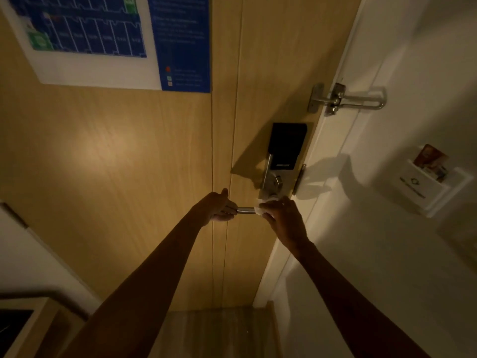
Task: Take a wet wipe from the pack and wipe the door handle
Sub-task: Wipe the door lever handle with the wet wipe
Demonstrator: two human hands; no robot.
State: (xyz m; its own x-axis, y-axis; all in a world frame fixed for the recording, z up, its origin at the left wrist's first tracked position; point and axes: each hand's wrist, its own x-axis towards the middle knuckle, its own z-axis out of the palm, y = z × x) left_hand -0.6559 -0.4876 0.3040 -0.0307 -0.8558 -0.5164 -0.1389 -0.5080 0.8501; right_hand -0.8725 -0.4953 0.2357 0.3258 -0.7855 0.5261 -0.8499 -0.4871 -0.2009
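A silver lever door handle (pixel 245 210) sticks out leftward from the lock plate on a wooden door (pixel 129 164). My left hand (pixel 219 206) grips the free end of the handle. My right hand (pixel 284 219) presses a white wet wipe (pixel 260 209) around the handle near its base by the lock plate. Only a short bare stretch of the handle shows between my two hands. The wipe pack is not in view.
A black electronic lock (pixel 286 146) sits above the handle. A metal swing-bar door guard (pixel 348 99) bridges door and white frame. A key-card holder (pixel 426 182) is on the right wall. An evacuation plan poster (pixel 103 40) hangs at upper left.
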